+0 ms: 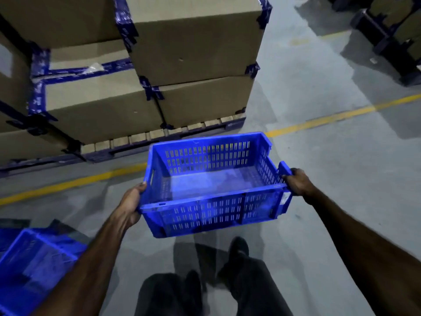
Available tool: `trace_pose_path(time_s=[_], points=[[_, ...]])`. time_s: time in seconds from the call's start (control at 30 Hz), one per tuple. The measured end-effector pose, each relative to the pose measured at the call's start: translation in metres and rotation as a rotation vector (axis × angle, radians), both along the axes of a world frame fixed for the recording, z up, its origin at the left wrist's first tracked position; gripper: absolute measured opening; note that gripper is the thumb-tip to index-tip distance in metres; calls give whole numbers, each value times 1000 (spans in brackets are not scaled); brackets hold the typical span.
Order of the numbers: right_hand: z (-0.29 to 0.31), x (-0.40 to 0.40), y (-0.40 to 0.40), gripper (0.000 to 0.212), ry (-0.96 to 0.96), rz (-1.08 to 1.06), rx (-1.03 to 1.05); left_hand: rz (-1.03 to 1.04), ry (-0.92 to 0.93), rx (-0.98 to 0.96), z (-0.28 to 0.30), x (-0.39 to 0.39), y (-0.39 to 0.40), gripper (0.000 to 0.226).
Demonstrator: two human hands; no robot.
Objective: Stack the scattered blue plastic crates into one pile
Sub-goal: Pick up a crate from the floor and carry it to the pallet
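Head view: at eight o'clock a second crate (pixel 34 265) sits on the floor (pixel 330 179). At centre the left hand (pixel 131 201) and right hand (pixel 298 182) clamp opposite ends of a blue, slot-walled, empty crate (pixel 214 185), held tilted above the floor. Boxes (pixel 141 76) are stacked at eleven o'clock.

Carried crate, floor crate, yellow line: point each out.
carried crate (pixel 211 208), head view, near slotted wall.
floor crate (pixel 34 258), head view, inside, at bottom left.
yellow line (pixel 330 117), head view, painted stripe right of crate.
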State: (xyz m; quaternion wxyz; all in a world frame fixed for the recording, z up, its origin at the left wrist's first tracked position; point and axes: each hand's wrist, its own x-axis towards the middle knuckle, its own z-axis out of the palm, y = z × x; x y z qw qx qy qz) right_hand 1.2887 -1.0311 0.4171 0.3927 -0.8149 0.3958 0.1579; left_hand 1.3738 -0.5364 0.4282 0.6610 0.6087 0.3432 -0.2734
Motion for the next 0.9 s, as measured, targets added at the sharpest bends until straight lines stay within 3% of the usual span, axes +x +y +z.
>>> trace_pose_path(time_s=[0.27, 0.6, 0.77, 0.9], points=[[-172, 101, -55, 17, -135, -7, -16, 0, -53, -76, -172, 93, -48, 22], [-390, 150, -85, 16, -352, -19, -39, 0, -164, -114, -400, 144, -84, 26], [-457, 160, -92, 18, -425, 6, -69, 22, -196, -120, -475, 143, -95, 26], [-486, 165, -98, 20, -466, 30, -86, 43, -245, -121, -504, 143, -102, 26]])
